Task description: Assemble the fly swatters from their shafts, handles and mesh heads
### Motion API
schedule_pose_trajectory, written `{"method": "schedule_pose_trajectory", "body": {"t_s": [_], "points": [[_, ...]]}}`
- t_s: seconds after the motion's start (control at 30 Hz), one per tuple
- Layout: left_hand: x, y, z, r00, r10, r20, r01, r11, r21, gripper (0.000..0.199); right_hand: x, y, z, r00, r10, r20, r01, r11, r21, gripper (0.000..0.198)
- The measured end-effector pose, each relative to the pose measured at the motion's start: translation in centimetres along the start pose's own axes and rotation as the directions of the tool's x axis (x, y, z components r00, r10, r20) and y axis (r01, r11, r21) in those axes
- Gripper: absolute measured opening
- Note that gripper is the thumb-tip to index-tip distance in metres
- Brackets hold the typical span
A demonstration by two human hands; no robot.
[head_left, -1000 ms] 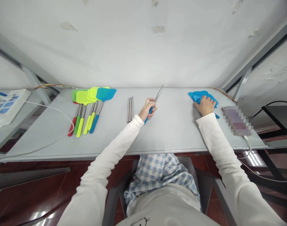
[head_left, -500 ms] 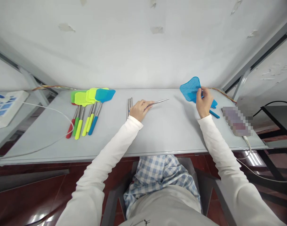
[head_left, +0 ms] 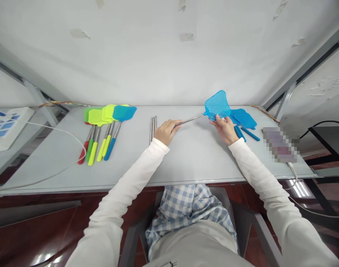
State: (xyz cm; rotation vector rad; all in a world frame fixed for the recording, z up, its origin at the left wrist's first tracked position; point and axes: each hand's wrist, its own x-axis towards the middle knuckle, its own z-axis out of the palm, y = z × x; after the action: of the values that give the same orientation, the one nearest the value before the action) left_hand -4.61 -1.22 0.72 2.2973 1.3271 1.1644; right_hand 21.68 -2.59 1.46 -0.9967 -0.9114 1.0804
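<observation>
So, five swatters [head_left: 107, 124] assembled at 9 o'clock. I've got left hand [head_left: 165, 131] clamped on a metal rod [head_left: 187, 121], right hand [head_left: 225, 128] gripping blue swatter head [head_left: 217, 105] at 1 o'clock; unjoined. Spare rods [head_left: 152, 128], heads [head_left: 244, 118] wait.

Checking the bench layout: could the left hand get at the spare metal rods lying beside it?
Probably yes: the metal rods lie bare just beside the left hand, nothing between. But that hand already grips a metal rod.

We see bare grey tabletop [head_left: 197, 155] open between our arms. Loose steel rods [head_left: 152, 128] and the coloured fly-swatter row [head_left: 105, 126] block the left; spare blue swatter parts [head_left: 243, 120] crowd the far right.
</observation>
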Motion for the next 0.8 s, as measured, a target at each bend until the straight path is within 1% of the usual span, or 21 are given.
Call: {"method": "schedule_pose_trajectory", "body": {"t_s": [0.17, 0.33, 0.47, 0.57, 0.67, 0.8], "points": [[0.0, 0.2, 0.0, 1.000, 0.008, 0.012, -0.007, 0.999, -0.051, 0.042, -0.2, 0.4, 0.2, 0.999, 0.007, 0.039, -0.007, 1.000, -0.024, 0.048], [0.0, 0.2, -0.1, 1.000, -0.004, 0.018, 0.005, 0.997, -0.075, 0.040, -0.5, 0.5, 0.2, 0.996, 0.017, 0.091, -0.012, 0.998, -0.060, 0.041], [0.0, 0.1, -0.2, 0.999, 0.004, 0.044, 0.000, 0.997, -0.074, 0.039, -0.6, 0.4, 0.1, 0.987, 0.051, 0.152, -0.047, 0.998, -0.033, 0.034], [0.1, -0.1, -0.4, 0.998, 0.011, 0.055, -0.006, 0.996, -0.088, 0.035, -0.4, 0.6, -0.3, 0.981, 0.071, 0.181, -0.071, 0.997, -0.008, 0.032], [0.2, -0.3, -0.7, 0.997, 0.023, 0.078, -0.017, 0.996, -0.086, 0.033, -0.4, 0.9, -0.8, 0.975, 0.083, 0.208, -0.084, 0.996, -0.006, 0.036], [0.2, -0.7, -0.9, 0.992, 0.067, 0.106, -0.060, 0.996, -0.073, 0.033, -0.5, 1.0, -1.2, 0.968, 0.094, 0.231, -0.092, 0.996, -0.019, 0.044]]}}
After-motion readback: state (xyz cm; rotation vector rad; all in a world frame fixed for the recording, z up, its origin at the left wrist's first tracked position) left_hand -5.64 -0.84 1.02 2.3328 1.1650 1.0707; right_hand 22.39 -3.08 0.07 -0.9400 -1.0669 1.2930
